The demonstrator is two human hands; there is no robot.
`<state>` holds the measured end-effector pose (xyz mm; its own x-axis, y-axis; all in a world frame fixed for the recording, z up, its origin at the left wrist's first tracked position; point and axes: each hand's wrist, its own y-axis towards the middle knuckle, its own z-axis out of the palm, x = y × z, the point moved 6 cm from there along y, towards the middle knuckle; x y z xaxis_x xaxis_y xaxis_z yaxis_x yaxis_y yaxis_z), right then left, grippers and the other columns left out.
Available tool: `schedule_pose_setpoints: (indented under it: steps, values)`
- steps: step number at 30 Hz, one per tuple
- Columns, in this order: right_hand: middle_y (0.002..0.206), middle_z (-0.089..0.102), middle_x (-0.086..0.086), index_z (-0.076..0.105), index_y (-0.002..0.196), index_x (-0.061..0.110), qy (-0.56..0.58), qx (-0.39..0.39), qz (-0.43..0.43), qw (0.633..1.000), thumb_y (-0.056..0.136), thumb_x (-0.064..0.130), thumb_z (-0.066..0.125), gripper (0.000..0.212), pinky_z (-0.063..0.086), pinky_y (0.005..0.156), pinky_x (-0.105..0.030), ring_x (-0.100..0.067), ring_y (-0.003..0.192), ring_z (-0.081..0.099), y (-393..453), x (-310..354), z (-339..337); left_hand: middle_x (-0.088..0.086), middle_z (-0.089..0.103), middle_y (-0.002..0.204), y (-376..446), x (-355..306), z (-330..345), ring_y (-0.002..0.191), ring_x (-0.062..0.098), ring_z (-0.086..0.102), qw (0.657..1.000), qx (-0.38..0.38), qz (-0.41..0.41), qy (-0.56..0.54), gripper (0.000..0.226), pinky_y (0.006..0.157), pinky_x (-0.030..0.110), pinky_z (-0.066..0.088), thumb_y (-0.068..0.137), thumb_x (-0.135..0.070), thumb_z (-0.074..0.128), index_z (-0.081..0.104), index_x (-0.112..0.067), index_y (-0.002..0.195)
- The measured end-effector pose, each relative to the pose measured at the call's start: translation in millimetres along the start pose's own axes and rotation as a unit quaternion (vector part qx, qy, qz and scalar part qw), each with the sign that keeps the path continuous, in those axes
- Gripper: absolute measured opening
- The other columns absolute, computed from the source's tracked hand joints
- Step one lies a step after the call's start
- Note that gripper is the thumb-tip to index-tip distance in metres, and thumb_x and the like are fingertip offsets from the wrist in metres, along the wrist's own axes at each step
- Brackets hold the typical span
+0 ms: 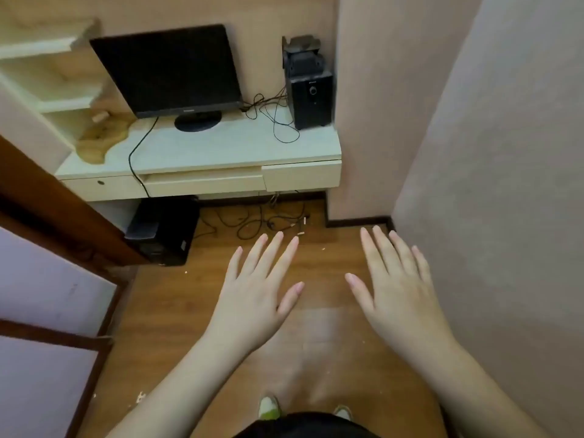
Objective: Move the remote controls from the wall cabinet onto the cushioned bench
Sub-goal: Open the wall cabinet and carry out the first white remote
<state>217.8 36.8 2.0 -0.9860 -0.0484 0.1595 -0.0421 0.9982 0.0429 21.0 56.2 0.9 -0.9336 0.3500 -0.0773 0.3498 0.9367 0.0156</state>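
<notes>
Both hands, left hand and right hand, hover spread and empty at lower centre above the floor; no remote controls, cabinet or bench show, so direction cannot be told.

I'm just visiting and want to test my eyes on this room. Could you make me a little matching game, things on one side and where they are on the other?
Things:
1. monitor
2. speaker
3. computer tower
4. left hand

Places:
A. on the floor under the desk
B. at the desk's right end, by the wall
C. held open over the wooden floor
D. on the desk, left of the speaker

Pairs: 1-D, 2-B, 3-A, 4-C
</notes>
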Motion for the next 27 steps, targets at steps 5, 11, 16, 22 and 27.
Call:
schedule_pose_setpoints:
  steps: [5,11,16,22,27]
  values:
    - [0.157,0.024,-0.003,0.011,0.151,0.023,-0.021,0.017,-0.016,1.000,0.094,0.060,0.012,0.068,0.012,0.116,-0.042,-0.022,0.145,0.019,35.9,20.9,18.0,-0.004,0.008,0.161,22.7,32.0,12.7,0.148,0.017,0.002,1.000,-0.009,-0.009,-0.006,0.066,0.118,0.049,0.014,0.094,-0.061,0.017,0.000,-0.033,0.152]
    - [0.155,0.029,-0.004,0.019,0.150,0.022,-0.034,0.035,-0.055,0.997,0.093,0.059,0.018,0.068,0.012,0.115,-0.042,-0.023,0.144,0.023,101.5,72.8,32.2,-0.002,0.011,0.161,68.6,96.5,14.7,0.148,0.018,0.005,0.999,-0.032,-0.004,-0.007,0.066,0.118,0.049,0.014,0.095,-0.061,0.020,0.003,-0.032,0.152]
    - [0.154,0.032,-0.002,0.020,0.150,0.024,-0.053,0.062,-0.085,0.993,0.092,0.061,0.017,0.068,0.011,0.114,-0.040,-0.022,0.143,0.025,158.7,116.9,48.8,0.000,0.012,0.161,102.6,159.3,11.9,0.148,0.020,0.007,0.999,-0.034,-0.006,-0.014,0.069,0.118,0.049,0.015,0.094,-0.061,0.023,0.005,-0.029,0.152]
    - [0.159,0.016,0.003,0.009,0.151,0.029,-0.017,0.070,-0.085,0.994,0.089,0.062,0.009,0.071,0.003,0.115,-0.036,-0.018,0.147,0.009,219.7,145.0,54.4,0.000,0.011,0.161,145.5,214.9,26.6,0.148,0.020,0.006,0.999,-0.011,-0.009,-0.029,0.069,0.117,0.050,0.016,0.094,-0.062,0.023,0.006,-0.029,0.152]
    - [0.160,0.011,0.005,0.007,0.151,0.029,-0.021,0.074,-0.094,0.993,0.088,0.063,0.007,0.072,0.003,0.116,-0.037,-0.017,0.147,0.005,267.3,139.6,60.3,-0.001,0.008,0.161,195.6,221.6,25.3,0.148,0.019,0.002,0.999,-0.021,0.000,-0.047,0.068,0.119,0.046,0.009,0.095,-0.062,0.022,0.002,-0.030,0.152]
